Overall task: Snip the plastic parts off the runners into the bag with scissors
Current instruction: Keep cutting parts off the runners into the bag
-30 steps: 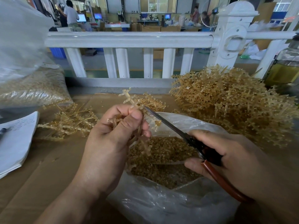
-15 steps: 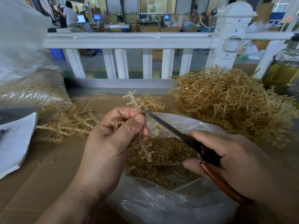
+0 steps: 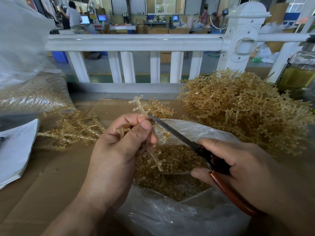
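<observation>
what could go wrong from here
The tips of the scissors sit right beside the thumb of the left hand on the runner, so a snip might nick it. The runner's top reaches past the far edge of the bag, so parts cut there may land on the cardboard.

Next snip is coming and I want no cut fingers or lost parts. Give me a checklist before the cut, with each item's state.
1. Grip on runner by left hand: ok.
2. Grip on scissors by right hand: ok.
3. Blade tip on the runner, just above the thumb: ok.
4. Thumb clear of blades: it lies right beside the tip; not ok.
5. Mouth of bag open, cut parts inside: ok.
6. Cut spot over the bag mouth: near its far rim; cannot tell.
</observation>
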